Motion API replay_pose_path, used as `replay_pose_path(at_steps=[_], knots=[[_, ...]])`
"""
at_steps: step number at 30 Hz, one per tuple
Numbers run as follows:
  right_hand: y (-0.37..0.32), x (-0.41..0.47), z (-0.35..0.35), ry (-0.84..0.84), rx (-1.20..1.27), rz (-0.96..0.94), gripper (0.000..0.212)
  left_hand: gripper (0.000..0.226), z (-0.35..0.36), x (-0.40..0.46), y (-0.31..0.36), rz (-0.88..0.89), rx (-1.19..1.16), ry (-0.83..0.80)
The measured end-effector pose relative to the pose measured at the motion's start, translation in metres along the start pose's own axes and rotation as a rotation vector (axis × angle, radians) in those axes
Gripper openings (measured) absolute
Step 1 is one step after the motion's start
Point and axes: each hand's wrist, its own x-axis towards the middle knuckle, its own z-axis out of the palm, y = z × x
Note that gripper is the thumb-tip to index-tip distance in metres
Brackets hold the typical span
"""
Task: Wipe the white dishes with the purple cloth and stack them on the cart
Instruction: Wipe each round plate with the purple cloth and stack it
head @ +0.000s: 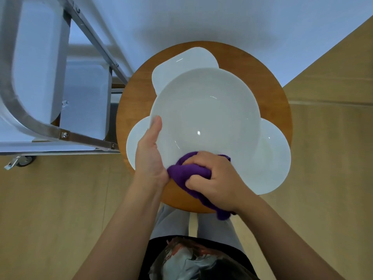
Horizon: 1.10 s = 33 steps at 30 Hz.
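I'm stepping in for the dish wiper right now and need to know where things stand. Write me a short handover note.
Left hand: grips the near-left rim of the large white dish, holding it above the round wooden table.
Right hand: bunches the purple cloth against the dish's near edge.
Three more white dishes lie on the table under it: back, left, right.
Done: no dishes visible on the cart at left.
Left: finish wiping this dish, stack it on the cart, then the other three.
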Motion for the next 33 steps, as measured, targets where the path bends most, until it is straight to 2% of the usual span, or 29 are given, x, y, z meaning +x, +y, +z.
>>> replay_pose_path(at_steps=[3,6,8,9,12,13,15,17,19,20,22,24,27,29,31,33], knots=[[-0.002,-0.003,-0.017,-0.135,0.019,0.150,0.024,0.026,-0.006,-0.002,-0.001,-0.015,-0.017,-0.026],[0.002,-0.009,-0.039,-0.303,-0.136,0.361,0.023,0.024,-0.011,-0.003,-0.001,0.019,0.039,0.062],[0.008,-0.020,-0.053,-0.265,-0.299,0.432,0.024,0.035,-0.015,-0.003,0.001,0.031,0.021,0.104],[0.013,-0.028,-0.055,-0.133,-0.306,0.406,0.021,0.040,-0.017,-0.003,0.003,0.042,0.005,0.119],[0.010,-0.043,-0.046,0.438,0.091,0.197,0.010,0.048,-0.019,-0.004,0.007,0.076,-0.027,0.112],[0.008,-0.043,-0.041,0.514,0.153,0.120,0.015,0.053,-0.018,-0.005,0.007,0.073,-0.018,0.099],[0.005,-0.040,-0.025,0.470,0.157,-0.003,0.032,0.056,-0.012,-0.009,0.004,0.039,-0.001,0.069],[0.004,-0.032,-0.005,0.294,0.039,-0.104,0.062,0.049,-0.005,-0.012,0.000,-0.016,-0.022,0.024],[0.013,-0.024,0.013,0.117,-0.220,-0.166,0.093,0.053,0.002,-0.015,-0.003,-0.070,-0.041,0.003],[0.018,-0.020,0.018,0.076,-0.375,-0.155,0.101,0.056,0.006,-0.016,-0.004,-0.085,-0.031,0.015],[0.023,-0.013,0.021,0.139,-0.623,-0.125,0.106,0.058,0.012,-0.019,-0.004,-0.088,-0.020,0.032],[0.024,-0.007,0.024,0.356,-0.705,-0.167,0.093,0.061,0.018,-0.021,-0.005,-0.068,-0.004,0.050],[0.028,-0.005,0.025,0.622,-0.636,-0.360,0.057,0.066,0.029,-0.022,-0.004,-0.012,0.106,0.045],[0.026,-0.006,0.020,0.666,-0.527,-0.397,0.056,0.067,0.034,-0.019,0.002,0.061,0.284,0.006],[0.017,-0.008,0.013,0.673,-0.273,-0.310,0.063,0.070,0.037,-0.018,0.010,0.128,0.446,-0.055],[0.000,-0.010,0.007,0.697,0.010,-0.169,0.059,0.071,0.031,-0.015,0.013,0.152,0.541,-0.079]])
